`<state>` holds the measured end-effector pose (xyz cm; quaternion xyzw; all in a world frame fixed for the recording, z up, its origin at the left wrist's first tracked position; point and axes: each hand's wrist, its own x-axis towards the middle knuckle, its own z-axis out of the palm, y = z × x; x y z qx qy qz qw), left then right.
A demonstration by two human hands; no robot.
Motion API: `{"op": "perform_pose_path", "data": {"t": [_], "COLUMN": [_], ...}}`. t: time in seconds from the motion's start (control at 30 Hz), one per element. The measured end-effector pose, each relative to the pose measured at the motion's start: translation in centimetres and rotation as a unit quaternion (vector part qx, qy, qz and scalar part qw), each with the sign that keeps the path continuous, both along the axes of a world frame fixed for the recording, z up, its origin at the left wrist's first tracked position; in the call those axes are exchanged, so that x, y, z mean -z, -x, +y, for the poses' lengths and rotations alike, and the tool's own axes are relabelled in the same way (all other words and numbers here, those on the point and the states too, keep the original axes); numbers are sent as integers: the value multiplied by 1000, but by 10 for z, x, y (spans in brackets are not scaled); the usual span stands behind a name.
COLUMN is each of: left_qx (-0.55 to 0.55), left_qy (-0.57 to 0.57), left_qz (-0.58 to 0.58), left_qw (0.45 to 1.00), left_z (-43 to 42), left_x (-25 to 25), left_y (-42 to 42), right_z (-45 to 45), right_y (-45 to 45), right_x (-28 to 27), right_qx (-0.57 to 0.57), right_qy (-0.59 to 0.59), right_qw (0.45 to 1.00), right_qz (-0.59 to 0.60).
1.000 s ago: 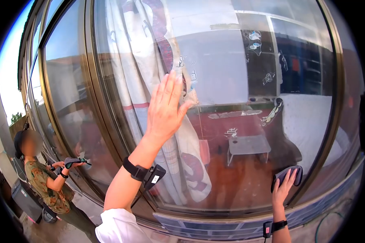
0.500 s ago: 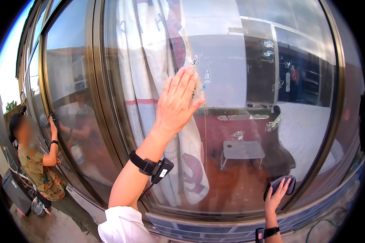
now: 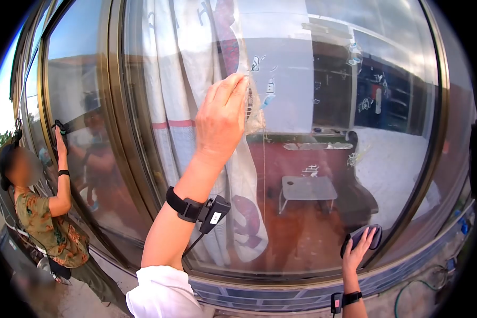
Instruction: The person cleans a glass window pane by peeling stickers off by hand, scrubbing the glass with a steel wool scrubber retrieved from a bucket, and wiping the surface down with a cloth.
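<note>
My left hand is raised to the large window pane, its fingers drawn together and bent at the glass. Their tips touch the area beside a yellowish strip of torn sticker residue; whether they pinch anything is hidden. Small sticker remnants cling to the pane just right of that hand. Low on the right, my right hand lies over a dark oval pad against the glass, fingers spread across it.
At left, a person in a patterned shirt reaches up to the neighbouring pane. Brown metal frames border the glass. Behind it show a pale curtain and a small table. A green hose lies at lower right.
My left hand has gone from flat with fingers outstretched to bent, drawn-together fingers. My right hand stays on the pad near the lower corner. The other person's hand is higher on the glass.
</note>
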<state>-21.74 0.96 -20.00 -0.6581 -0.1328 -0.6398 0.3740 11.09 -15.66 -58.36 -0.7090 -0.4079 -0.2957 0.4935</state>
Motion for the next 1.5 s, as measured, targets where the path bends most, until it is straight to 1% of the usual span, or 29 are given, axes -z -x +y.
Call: {"op": "perform_pose_path", "data": {"t": [0.03, 0.1, 0.2, 0.23, 0.3, 0.33, 0.37, 0.43, 0.53, 0.57, 0.63, 0.7, 0.77, 0.83, 0.87, 0.93, 0.97, 1.03, 1.07, 1.13, 1.17, 1.2, 1.27, 1.4, 1.5], "left_qx": [1, 53, 85, 86, 83, 90, 55, 18, -36, -21, -38, -32, -38, -85, -91, -67, -73, -48, -53, -94, -104, -109, -97, -99, -80], "left_qy": [0, 27, 51, 51, 64, 65, 51, 29, -3, -6, 9, 6, 6, -47, -49, -82, -86, -43, -43, -41, -58, -59, -68, -55, -41], "left_qz": [0, -5, 7, 8, -36, -31, -27, -1, 62, 78, 201, 195, 182, 144, 145, 203, 204, 281, 282, 240, 206, 206, 164, 168, 167], "left_qw": [1000, 998, 995, 995, 994, 993, 997, 999, 997, 997, 979, 980, 983, 985, 984, 973, 973, 957, 957, 965, 971, 971, 979, 979, 982], "left_z": [0, 2, 5, 3, -1, -1, 0, 3, 0, -9, -24, -45, -51, -46, -46, -48, -50, -56, -58, -61, -61, -60, -58, -65, -65], "left_x": [1, 7, 10, 8, 1, 1, 2, 8, 33, 43, 54, 42, 16, -15, -20, -19, -10, 14, 15, 12, 2, -9, -25, -23, -18], "left_y": [0, -2, 1, 0, -2, -2, -3, -11, -19, -29, -50, -82, -111, -139, -149, -172, -181, -193, -196, -201, -203, -203, -204, -205, -204], "right_z": [0, 0, -4, -2, 3, 1, 0, 1, -3, -4, -3, -3, -8, -11, -13, -16, -18, -22, -24, -26, -27, -28, -29, -28, -30], "right_y": [1, 4, 4, 5, 2, 1, 3, 8, 7, 5, 5, 2, -1, -3, -6, -11, -11, -13, -15, -18, -19, -19, -20, -25, -26], "right_x": [-1, -3, -6, -6, -3, 1, 1, -5, -8, -8, -7, -6, -7, -8, -6, -2, -3, -6, -7, -4, -3, -4, -5, -2, -4], "right_qx": [3, 0, -3, -4, 0, 6, -2, -16, -28, -19, -8, -17, -18, -13, -19, -27, -25, -40, -50, -68, -82, -86, -94, -101, -109], "right_qy": [2, 5, 12, 13, 8, 9, 7, -2, 4, 6, 2, 2, 2, 5, 2, 20, 24, 34, 46, 51, 60, 59, 62, 57, 55], "right_qw": [1000, 1000, 1000, 1000, 1000, 1000, 1000, 999, 998, 998, 998, 998, 998, 999, 998, 999, 999, 998, 997, 995, 993, 993, 992, 992, 992], "right_qz": [1, 9, 17, 21, 11, 3, 4, 36, 58, 56, 64, 62, 60, 51, 52, 37, 31, 38, 44, 49, 55, 54, 58, 48, 42]}}
